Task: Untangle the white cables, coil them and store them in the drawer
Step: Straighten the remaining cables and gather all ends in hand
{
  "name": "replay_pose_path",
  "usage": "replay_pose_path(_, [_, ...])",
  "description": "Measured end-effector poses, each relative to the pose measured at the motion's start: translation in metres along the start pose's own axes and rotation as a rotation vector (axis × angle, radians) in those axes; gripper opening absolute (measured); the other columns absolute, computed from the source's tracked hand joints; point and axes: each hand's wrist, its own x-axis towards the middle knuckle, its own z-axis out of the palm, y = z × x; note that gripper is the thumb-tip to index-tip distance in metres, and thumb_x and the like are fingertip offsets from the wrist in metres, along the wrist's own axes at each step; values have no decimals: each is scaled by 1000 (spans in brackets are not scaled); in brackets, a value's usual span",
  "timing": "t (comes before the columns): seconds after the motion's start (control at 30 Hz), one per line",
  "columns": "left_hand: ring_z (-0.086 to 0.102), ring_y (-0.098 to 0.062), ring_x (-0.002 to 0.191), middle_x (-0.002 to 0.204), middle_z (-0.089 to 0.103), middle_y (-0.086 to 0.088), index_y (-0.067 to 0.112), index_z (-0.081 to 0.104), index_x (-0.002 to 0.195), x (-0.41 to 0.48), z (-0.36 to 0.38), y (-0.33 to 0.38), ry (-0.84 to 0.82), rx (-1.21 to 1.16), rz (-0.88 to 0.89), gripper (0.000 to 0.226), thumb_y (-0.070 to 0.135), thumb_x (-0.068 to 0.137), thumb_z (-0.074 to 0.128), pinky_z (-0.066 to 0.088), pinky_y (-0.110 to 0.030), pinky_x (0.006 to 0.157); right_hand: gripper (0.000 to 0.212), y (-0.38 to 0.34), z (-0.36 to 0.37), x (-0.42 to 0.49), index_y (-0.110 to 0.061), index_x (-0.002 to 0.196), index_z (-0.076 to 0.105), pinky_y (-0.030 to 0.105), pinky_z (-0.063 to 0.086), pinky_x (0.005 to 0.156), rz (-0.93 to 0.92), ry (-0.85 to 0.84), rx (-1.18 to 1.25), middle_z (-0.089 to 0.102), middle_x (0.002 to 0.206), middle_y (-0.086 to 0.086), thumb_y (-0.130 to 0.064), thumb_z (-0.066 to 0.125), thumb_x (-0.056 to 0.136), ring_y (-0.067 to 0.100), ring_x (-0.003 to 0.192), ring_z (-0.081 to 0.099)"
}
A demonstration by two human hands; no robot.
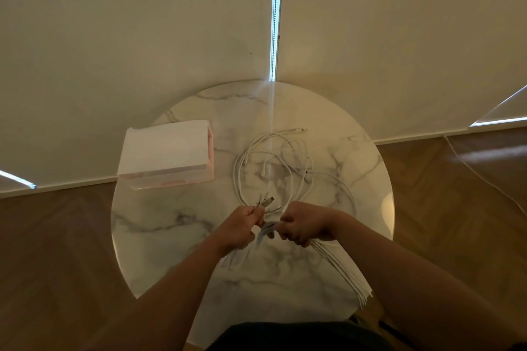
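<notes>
Reaching forward from a strip of dark clothing (293, 336) at the bottom edge, your two bare forearms met over the near half of a round, marble-patterned table (171, 236). Your left hand (239, 229) was curled tightly around a few ends of the white cables (236, 177). Their metal-tipped plugs (266, 202) poked out past your thumb and pointed away from you. Your right hand (306, 226), just beside the left, was closed in a fist around a bundle of several strands. Those strands ran straight from under the fist, down and to the right, past the table's near edge. A short, blurred stretch of cable crossed between the two hands.

Beyond your knuckles, the rest of the cables lay tangled in loose, overlapping loops on the middle of the tabletop, with one thin end stretched toward the far rim. To the left of the tangle and apart from it sat a small drawer box (168, 154) with a white top and pale pink, see-through sides. It stood at the table's left edge. Wooden floor (57, 236) showed on either side, and cream roller blinds (142, 23) filled the background.
</notes>
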Motion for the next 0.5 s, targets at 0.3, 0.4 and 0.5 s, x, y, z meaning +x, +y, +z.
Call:
replay_pose_path(0.3, [18, -8, 36, 60, 45, -9, 15, 42, 73, 5, -30, 4, 33, -280, -11, 37, 33, 105, 37, 13, -16, 37, 44, 53, -11, -4, -14, 62, 56, 25, 43, 55, -29, 167, -217, 52, 53, -3, -47, 63, 90, 9, 46, 50])
replay_pose_path(0.4, [15, -5, 35, 54, 43, -5, 16, 40, 72, 7, -50, 0, 105, -462, -24, 37, 33, 105, 36, 12, -11, 37, 43, 79, -17, -8, -13, 60, 54, 26, 44, 54, 55, 155, -147, 51, 51, 0, -40, 65, 91, 12, 44, 50])
replay_pose_path(0.5, [15, -4, 35, 53, 39, -2, 17, 39, 71, 8, -66, 0, 151, -563, -12, 38, 33, 105, 34, 11, -11, 39, 42, 84, -16, -9, -11, 60, 53, 29, 47, 56, 144, 79, -208, 53, 47, 0, -32, 61, 95, 13, 41, 52])
